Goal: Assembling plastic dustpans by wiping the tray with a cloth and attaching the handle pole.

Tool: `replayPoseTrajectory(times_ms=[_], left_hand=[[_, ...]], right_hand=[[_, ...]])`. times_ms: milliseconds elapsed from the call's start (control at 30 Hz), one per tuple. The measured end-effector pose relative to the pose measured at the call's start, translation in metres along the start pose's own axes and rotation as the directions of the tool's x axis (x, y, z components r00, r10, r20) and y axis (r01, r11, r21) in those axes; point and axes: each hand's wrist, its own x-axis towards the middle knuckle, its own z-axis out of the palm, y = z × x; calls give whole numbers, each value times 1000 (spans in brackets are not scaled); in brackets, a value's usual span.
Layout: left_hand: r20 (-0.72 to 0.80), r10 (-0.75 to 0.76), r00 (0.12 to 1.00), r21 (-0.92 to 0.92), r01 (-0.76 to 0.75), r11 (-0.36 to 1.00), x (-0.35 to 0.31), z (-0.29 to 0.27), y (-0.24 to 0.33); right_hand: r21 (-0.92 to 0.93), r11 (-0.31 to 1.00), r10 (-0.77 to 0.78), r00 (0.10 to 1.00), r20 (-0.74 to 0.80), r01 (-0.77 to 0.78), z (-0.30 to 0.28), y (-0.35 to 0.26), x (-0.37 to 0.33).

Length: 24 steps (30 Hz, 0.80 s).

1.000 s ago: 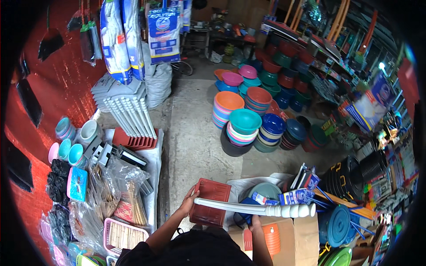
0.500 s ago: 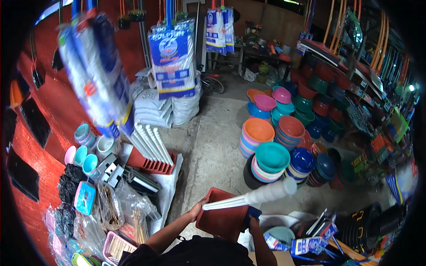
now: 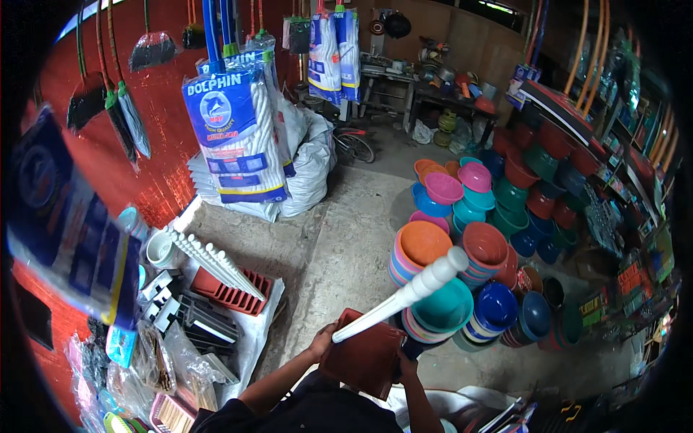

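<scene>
A reddish-brown dustpan [image 3: 364,357] is held in front of my body, its long white handle [image 3: 397,299] slanting up and away to the right. The handle looks like more than one lying together. My left hand [image 3: 323,343] is closed on the dustpan's left side, close to the lower end of the handle. At its right side my right hand [image 3: 406,366] grips the edge, with its fingers partly hidden. Something dark blue [image 3: 413,348] shows beside the right hand; I cannot tell whether it belongs to the dustpan.
Stacked basins [image 3: 433,303] stand ahead to the right. Packaged mop heads [image 3: 234,137] hang ahead left, and a blurred package [image 3: 72,224] hangs close at far left. More red dustpans [image 3: 253,289] with white handles lie on the left. White sacks [image 3: 307,173] stand behind the mops.
The view has shifted, and the hanging mop packages now appear further left. The dustpan's handle points more steeply upward. Both hands keep their hold on it.
</scene>
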Motion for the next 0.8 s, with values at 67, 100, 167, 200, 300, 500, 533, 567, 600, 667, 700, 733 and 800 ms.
replayPoseTrajectory(times_ms=[67, 100, 167, 200, 300, 500, 533, 567, 600, 667, 700, 733, 800], left_hand=[[-59, 103, 993, 103, -97, 990, 28, 6, 13], [-110, 205, 973, 210, -179, 961, 39, 6, 20], [-101, 237, 966, 196, -214, 957, 65, 10, 34], [-130, 313, 941, 337, -254, 906, 78, 13, 42], [-127, 368, 921, 412, -289, 864, 117, 52, 89], [-143, 534, 833, 474, -416, 776, 233, 40, 123], [-176, 381, 908, 434, -276, 858, 244, 31, 137], [-196, 385, 902, 421, -277, 864, 254, 31, 148], [-225, 380, 897, 384, -278, 881, 255, 28, 162], [-275, 385, 881, 335, -287, 897, 256, 24, 185], [-297, 388, 873, 331, -287, 899, 253, 23, 199], [-309, 421, 853, 359, -306, 882, 246, 22, 211], [-346, 495, 797, 345, -383, 857, 253, -1, 212]], right_hand=[[-40, 999, -14, 1000, 6, 15, 12, -10, 33], [-27, 1000, -2, 1000, 8, 2, 20, -21, 41], [-29, 1000, 3, 1000, 2, -3, 35, -41, 65], [-108, 994, 1, 999, -32, -5, 42, -52, 81], [-219, 975, -58, 994, -89, 38, 57, -93, 135], [-6, 999, 38, 996, -77, -38, 147, -234, 151], [-99, 994, -46, 999, -16, 45, 137, -211, 211], [-119, 992, -45, 999, -1, 44, 155, -233, 215], [-136, 986, -102, 995, 8, 102, 188, -259, 203], [-154, 976, -152, 988, 29, 154, 222, -284, 204], [-164, 968, -175, 979, 106, 191, 234, -292, 219], [-171, 959, -194, 963, 185, 226, 247, -297, 231], [-259, 941, -154, 956, 251, 219, 285, -307, 247]])
